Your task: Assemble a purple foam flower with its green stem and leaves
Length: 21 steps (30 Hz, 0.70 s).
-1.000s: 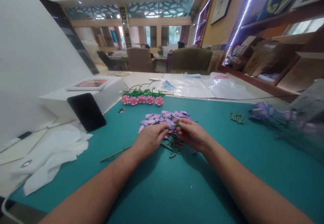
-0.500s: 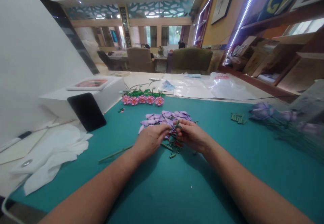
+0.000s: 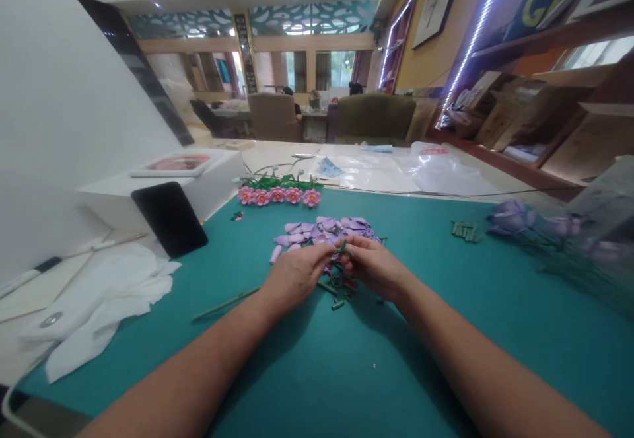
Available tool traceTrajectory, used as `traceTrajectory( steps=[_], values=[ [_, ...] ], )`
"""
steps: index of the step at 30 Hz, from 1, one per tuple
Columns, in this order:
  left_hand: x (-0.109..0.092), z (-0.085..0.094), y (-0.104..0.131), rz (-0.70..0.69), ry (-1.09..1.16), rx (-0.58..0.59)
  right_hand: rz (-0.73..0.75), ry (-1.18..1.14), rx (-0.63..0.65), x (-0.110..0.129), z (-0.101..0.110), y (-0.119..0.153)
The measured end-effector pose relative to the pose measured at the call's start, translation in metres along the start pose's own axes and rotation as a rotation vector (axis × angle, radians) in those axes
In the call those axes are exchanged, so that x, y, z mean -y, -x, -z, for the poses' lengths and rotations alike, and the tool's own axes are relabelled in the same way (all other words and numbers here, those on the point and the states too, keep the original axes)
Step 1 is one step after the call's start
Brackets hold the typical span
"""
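My left hand (image 3: 297,271) and my right hand (image 3: 374,263) meet over the middle of the green mat. Between their fingertips is a small green toy-flower piece (image 3: 343,248) with leaf-like tips, pinched from both sides. Right behind the hands lies a heap of lilac petal pieces (image 3: 324,228). Below the fingers are small green ring and peg pieces (image 3: 337,304), with some red bits partly hidden by the hands. A green stem (image 3: 225,304) lies on the mat beside my left forearm.
Pink toy flowers (image 3: 278,195) stand in a row at the mat's back edge. A black tablet or phone (image 3: 170,219) leans against a white box at left, near a crumpled white cloth (image 3: 106,299). At right are short green pieces (image 3: 465,231) and purple flowers (image 3: 512,217).
My fingertips and the green piece have shifted slightly to the left, and the right hand has drawn closer to the left. The things on the mat lie as before.
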<state>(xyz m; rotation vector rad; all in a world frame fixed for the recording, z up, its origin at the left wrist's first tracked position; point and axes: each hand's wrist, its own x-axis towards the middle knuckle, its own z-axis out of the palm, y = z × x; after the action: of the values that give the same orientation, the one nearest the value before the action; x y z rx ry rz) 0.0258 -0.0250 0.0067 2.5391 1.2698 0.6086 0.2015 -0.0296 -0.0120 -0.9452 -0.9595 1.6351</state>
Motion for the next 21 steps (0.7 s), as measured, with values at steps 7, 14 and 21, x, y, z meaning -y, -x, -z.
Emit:
traceTrajectory(
  steps=[7, 14, 21],
  values=[
    [0.003, 0.002, -0.001, 0.017, 0.032, -0.03, 0.076, 0.267, -0.226, 0.009, -0.001, 0.001],
    [0.004, 0.003, -0.002, 0.025, 0.016, -0.046, 0.197, 0.453, -0.206, 0.015, -0.001, 0.004],
    [0.005, 0.001, -0.002, -0.01, 0.015, -0.033, 0.246, 0.495, -0.15, 0.013, -0.001, 0.005]
  ],
)
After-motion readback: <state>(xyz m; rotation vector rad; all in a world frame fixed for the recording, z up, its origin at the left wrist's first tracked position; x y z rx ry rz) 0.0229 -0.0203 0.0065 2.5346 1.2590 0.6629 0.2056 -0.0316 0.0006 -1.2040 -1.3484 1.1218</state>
